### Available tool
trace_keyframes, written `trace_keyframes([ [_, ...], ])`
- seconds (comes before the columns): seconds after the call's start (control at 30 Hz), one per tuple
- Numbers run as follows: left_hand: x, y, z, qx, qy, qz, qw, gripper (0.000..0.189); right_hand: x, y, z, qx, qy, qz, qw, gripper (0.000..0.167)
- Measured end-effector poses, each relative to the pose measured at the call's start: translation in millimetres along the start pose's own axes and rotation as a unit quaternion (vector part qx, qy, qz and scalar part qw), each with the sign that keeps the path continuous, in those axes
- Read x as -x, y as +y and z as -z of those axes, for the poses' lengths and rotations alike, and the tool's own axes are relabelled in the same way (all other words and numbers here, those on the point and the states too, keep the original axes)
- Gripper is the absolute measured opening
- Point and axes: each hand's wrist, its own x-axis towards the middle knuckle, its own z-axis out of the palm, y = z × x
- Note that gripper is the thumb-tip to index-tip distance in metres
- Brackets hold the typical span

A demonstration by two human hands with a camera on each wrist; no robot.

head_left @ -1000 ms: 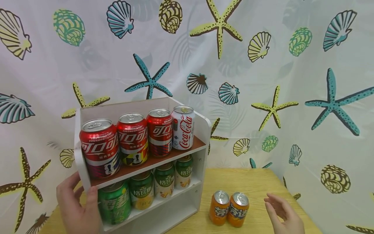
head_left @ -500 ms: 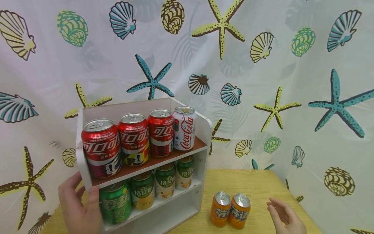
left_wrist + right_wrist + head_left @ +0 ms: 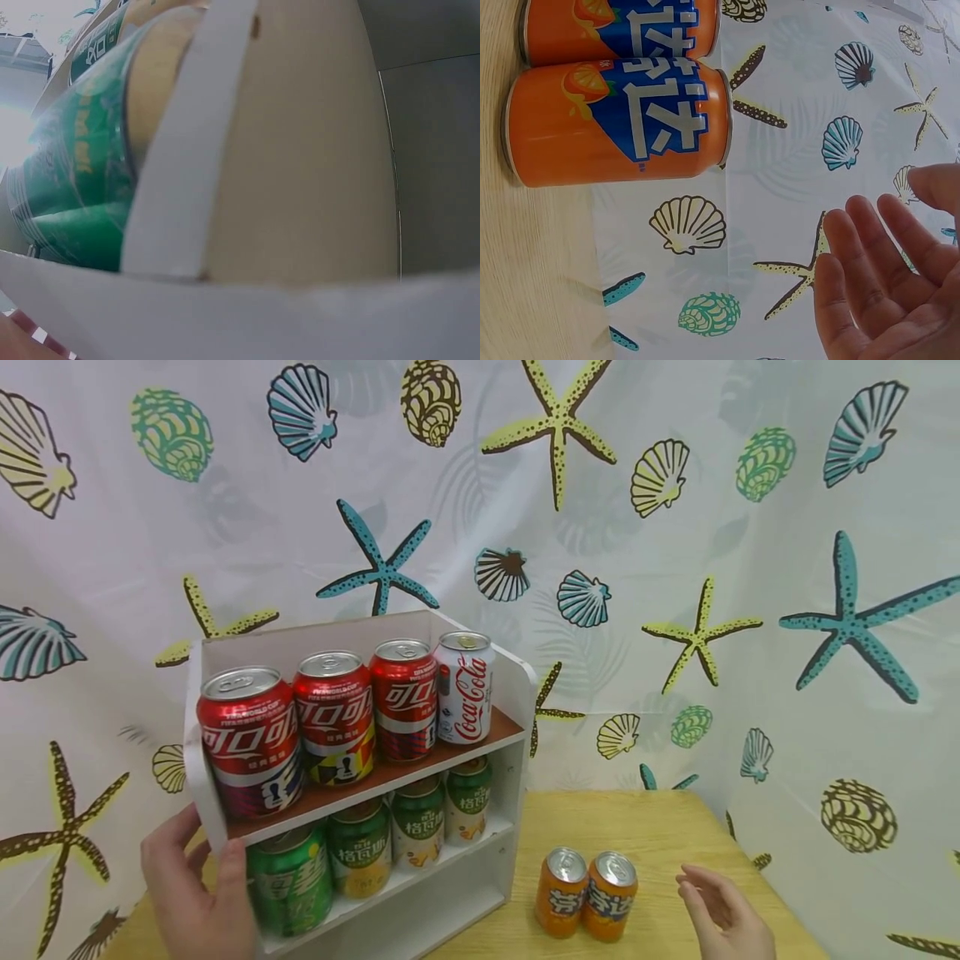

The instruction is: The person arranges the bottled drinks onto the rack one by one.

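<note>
My left hand (image 3: 198, 889) grips the left side panel of a white tabletop shelf (image 3: 491, 860), thumb at its front edge, fingers on the outer side. On the top tier stand three red Coca-Cola cans (image 3: 333, 718) and a white Coca-Cola can (image 3: 464, 689). Below them, a bright green can (image 3: 291, 881) and three green-and-cream cans (image 3: 362, 850) form a row. The left wrist view shows a green can (image 3: 75, 180) behind the panel edge. My right hand (image 3: 727, 914) is held with loose fingers, holding nothing, right of two orange soda cans (image 3: 615, 127) standing side by side.
The shelf's lowest tier (image 3: 420, 927) has a white floor and holds no cans. A light wood table (image 3: 622, 818) carries everything. Behind and to the right hangs a white curtain (image 3: 600, 677) printed with starfish and shells.
The head view shifts slightly right, then back left. Both hands, the shelf and the cans keep practically the same places.
</note>
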Motion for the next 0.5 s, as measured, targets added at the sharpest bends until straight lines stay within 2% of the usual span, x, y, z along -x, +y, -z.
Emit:
trace_keyframes([
  [0.23,-0.6,-1.6,0.4,0.008,-0.002,-0.011,0.9999,0.047,0.8,2.2,-2.5,0.01,-0.012,0.008,0.9998,0.03],
  [0.5,0.1,-1.0,0.9,0.007,-0.005,-0.002,1.0,0.046,-0.5,1.8,-4.8,0.02,-0.01,-0.001,0.9998,0.029],
])
